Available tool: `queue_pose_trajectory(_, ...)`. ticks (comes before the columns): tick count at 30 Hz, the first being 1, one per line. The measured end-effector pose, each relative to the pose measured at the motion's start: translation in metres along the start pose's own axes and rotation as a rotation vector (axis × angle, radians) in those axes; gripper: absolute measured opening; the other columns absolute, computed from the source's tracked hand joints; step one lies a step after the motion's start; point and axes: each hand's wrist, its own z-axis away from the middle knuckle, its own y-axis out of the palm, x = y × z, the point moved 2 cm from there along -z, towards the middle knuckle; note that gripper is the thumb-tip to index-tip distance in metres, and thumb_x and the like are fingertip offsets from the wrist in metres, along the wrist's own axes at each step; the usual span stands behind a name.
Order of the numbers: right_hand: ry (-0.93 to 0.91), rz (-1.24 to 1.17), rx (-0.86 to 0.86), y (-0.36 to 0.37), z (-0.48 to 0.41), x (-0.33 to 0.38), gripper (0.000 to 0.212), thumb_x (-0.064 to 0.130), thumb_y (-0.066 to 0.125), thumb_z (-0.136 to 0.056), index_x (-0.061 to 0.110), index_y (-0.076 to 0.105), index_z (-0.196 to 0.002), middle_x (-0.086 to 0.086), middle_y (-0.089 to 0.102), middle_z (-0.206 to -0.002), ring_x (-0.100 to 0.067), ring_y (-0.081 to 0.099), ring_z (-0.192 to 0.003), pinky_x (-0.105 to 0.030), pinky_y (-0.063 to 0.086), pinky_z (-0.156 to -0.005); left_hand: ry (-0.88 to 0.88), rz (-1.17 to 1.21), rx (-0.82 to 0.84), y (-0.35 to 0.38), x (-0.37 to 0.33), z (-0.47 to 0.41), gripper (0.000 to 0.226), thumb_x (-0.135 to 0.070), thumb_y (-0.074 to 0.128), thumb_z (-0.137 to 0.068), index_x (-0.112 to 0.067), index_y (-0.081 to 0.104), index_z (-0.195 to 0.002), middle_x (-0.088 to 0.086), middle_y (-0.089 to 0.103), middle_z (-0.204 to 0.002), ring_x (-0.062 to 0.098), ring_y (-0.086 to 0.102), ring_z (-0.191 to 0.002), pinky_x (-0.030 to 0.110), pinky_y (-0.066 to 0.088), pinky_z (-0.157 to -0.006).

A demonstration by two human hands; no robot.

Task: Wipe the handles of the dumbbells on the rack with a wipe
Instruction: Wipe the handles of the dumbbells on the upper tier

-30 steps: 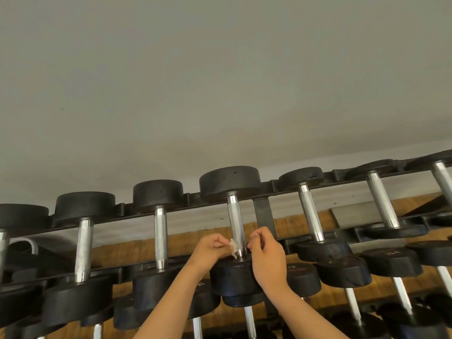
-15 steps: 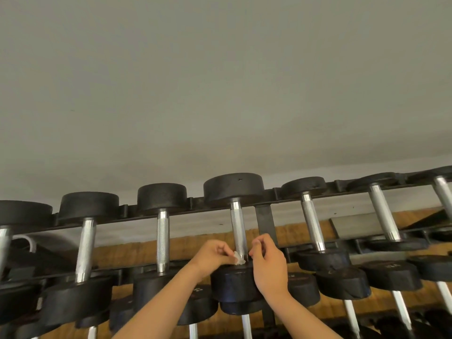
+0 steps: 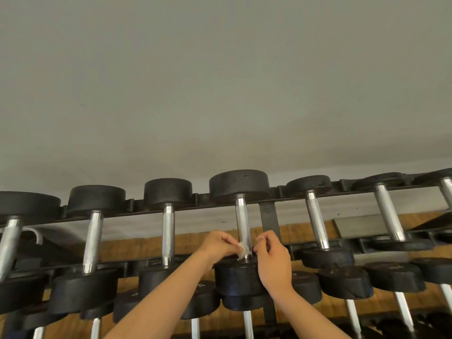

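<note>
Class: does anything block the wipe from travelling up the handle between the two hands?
Nothing visible does. The left hand pinches the wipe at the lower end of the handle; the chrome above it is bare. The rack upright stands apart, to the right.

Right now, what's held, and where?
Left hand pinches the white wipe against the handle, near its lower end. Right hand curls beside the handle; hold unclear.

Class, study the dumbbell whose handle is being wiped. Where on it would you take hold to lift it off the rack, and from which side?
Take the bare middle of the steel handle, beyond where the left hand pinches the wipe. Come from the front, slightly left, between its two wide heads: the bar is the only narrow part, and the rack upright crowds its right side.
</note>
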Motion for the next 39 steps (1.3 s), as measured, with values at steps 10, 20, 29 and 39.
queue_pose_trajectory(10,0.004,0.007,-0.01,0.001,-0.001,0.0,0.017,0.019,0.049,-0.098,0.021,0.056,-0.083,0.005,0.062,-0.069,-0.01,0.061,-0.065,-0.023,0.05,-0.061,-0.021,0.076,-0.038,0.005,0.004,0.002,0.011,-0.008,0.077,-0.081,-0.016,0.071,-0.083,0.001,0.071,-0.096,0.013,0.066,-0.094,0.025,0.053,-0.084)
queue_pose_trajectory(20,0.012,0.014,-0.006,0.0,0.0,-0.001,0.019,0.02,0.048,-0.099,0.021,0.055,-0.081,0.004,0.062,-0.068,-0.011,0.061,-0.064,-0.029,0.052,-0.063,0.024,-0.042,0.008,0.004,-0.002,-0.001,0.013,-0.008,0.074,-0.083,-0.018,0.068,-0.078,0.001,0.07,-0.095,0.012,0.065,-0.095,0.026,0.051,-0.087)
queue_pose_trajectory(29,0.011,-0.003,-0.003,0.0,0.001,-0.001,0.02,0.019,0.049,-0.099,0.022,0.055,-0.08,0.003,0.062,-0.067,-0.011,0.061,-0.063,-0.031,0.053,-0.062,-0.024,0.074,-0.013,0.002,0.001,-0.003,0.013,-0.006,0.076,-0.081,-0.017,0.07,-0.081,0.004,0.071,-0.101,0.017,0.066,-0.1,0.035,0.052,-0.097)
queue_pose_trajectory(39,0.021,-0.032,0.004,0.0,0.001,0.0,0.02,0.02,0.049,-0.099,0.021,0.055,-0.08,0.0,0.062,-0.067,-0.014,0.061,-0.063,-0.036,0.054,-0.063,-0.071,0.366,-0.108,-0.007,-0.024,-0.019,0.013,0.0,0.072,-0.083,-0.012,0.067,-0.085,0.012,0.069,-0.109,0.022,0.066,-0.103,0.031,0.052,-0.095)
